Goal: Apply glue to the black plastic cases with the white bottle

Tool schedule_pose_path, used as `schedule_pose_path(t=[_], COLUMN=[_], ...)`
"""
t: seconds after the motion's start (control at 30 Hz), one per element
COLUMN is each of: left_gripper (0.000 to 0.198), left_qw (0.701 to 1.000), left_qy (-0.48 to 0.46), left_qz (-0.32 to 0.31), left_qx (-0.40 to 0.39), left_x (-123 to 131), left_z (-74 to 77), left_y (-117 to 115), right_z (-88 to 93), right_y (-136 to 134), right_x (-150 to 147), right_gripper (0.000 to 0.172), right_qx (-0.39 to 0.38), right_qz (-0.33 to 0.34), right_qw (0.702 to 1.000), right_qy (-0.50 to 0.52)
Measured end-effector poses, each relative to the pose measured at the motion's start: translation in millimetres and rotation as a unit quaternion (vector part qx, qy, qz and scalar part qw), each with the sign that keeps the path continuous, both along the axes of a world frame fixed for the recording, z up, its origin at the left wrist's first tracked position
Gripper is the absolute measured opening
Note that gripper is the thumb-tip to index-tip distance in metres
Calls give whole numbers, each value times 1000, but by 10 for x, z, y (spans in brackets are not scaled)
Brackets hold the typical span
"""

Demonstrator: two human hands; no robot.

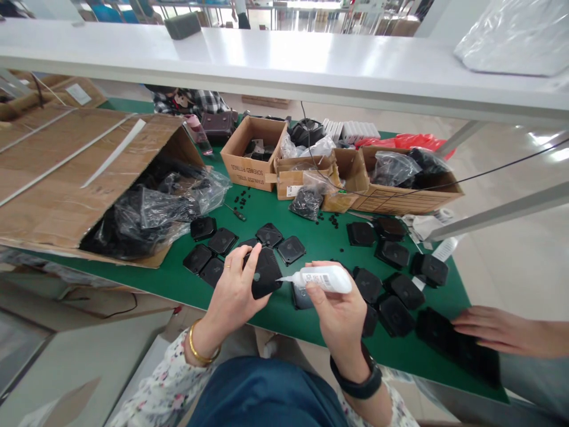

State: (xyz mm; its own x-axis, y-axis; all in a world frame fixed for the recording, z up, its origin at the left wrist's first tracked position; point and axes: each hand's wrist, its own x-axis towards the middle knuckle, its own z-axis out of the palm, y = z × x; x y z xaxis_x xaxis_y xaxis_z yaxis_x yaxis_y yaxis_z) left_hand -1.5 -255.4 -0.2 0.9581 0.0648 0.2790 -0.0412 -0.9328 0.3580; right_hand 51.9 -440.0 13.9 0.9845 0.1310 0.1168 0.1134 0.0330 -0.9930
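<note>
My left hand [240,284] grips a black square plastic cover [267,274], tilted above the green table. In my right hand [338,305] is a white glue bottle [323,278], held sideways with its thin nozzle pointing left. The nozzle tip is at the right edge of the cover; whether it touches cannot be made out. Several similar black covers [291,249] lie on the table behind and beside my left hand. One more cover [301,296] lies partly hidden below the bottle. Further black covers [395,255] are spread to the right of my right hand.
A large cardboard box [66,160] with plastic-wrapped black parts stands at left. Smaller cartons [253,148] line the back. Small black pieces [333,220] and a screwdriver [239,214] lie between. At right, another person's hand [493,329] touches black parts. A white shelf [267,59] crosses above.
</note>
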Motion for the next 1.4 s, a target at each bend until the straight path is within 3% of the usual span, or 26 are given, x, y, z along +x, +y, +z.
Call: schedule_pose_path(t=[0.8,1.07,1.27,1.4], left_gripper=[84,85,89,88], left_qw=[999,1000,999,998], left_qy=[-28,-12,-13,-4], left_qz=[13,20,38,64], left_qx=[15,18,16,-28], left_x=[-15,-24,-31,-51], left_z=[96,75,53,69], left_y=[-5,-4,-13,-28], right_z=[229,342,270,219], right_y=[18,56,63,42], right_x=[67,6,-149,-263], right_gripper=[16,21,37,40], right_qx=[-105,-153,-185,-199], right_qz=[36,61,86,75], right_qw=[982,941,895,864], right_qy=[-151,-295,-396,-456])
